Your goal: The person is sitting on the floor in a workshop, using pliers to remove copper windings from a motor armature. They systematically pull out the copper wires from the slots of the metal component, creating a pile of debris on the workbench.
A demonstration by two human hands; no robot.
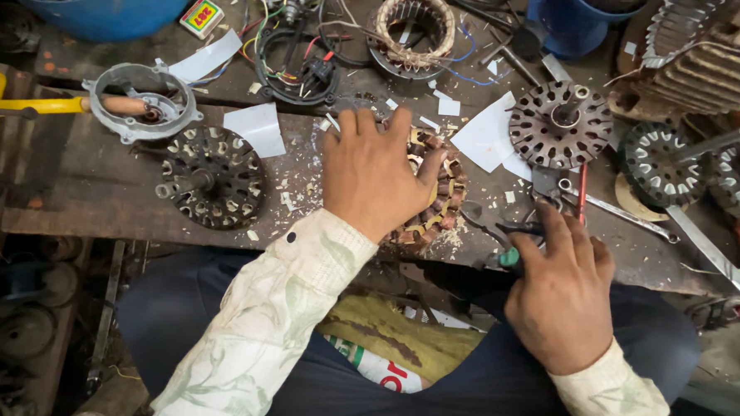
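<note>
My left hand (373, 173) lies flat on top of a round motor stator (441, 201) with copper-brown windings, pressing it onto the dark wooden bench (96, 184). Most of the stator is hidden under the palm. My right hand (559, 287) is closed around the green-handled pliers (501, 243), at the bench's near edge, just right of the stator. The pliers' jaws point left toward the stator's rim. Wood-coloured shavings and paper scraps lie around the stator.
A bare stator core (212, 176) lies left; another with a shaft (560, 125) lies right of centre. A metal housing (144, 102), a wound coil ring (414, 27), tangled wires (297, 59), white paper pieces (259, 128), a wrench (615, 210) and blue tubs (113, 5) crowd the bench.
</note>
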